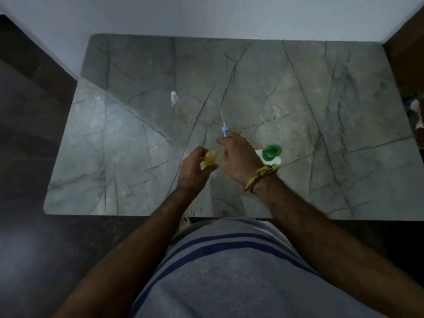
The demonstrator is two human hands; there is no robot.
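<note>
**A:** Grey veined marble top [321, 88] under a white wall, in dim light. Which step is this?

**B:** Looks like fitting the pump [224, 130] to the vial [210, 157]. Gripping the yellow vial in the left hand [195, 168], just left of frame centre, with the neck bare and uncapped. Pinching the blue pump in the fingertips of the right hand [238, 157], just right of centre, with its thin tube [222, 115] poking toward the top of the frame.

**A:** Touching yet?

**B:** No. Held apart, with the pump a little above and right of the neck. Aimed away from the vial too, not at it.

**A:** So what does the next move need?

**B:** Probably swinging the pump round until the tube tip faces the neck, then threading it in and seating the collar. With a narrow mouth and a limp tube, best to keep the vial steady and come in slowly. Could equally be setting the pump aside; cannot say which.

**A:** Anything else nearby?

**B:** A green-capped bottle [271, 152] just behind the right hand, partly hidden by it. A small white-capped bottle [174, 97] well apart, upper left of centre.
</note>
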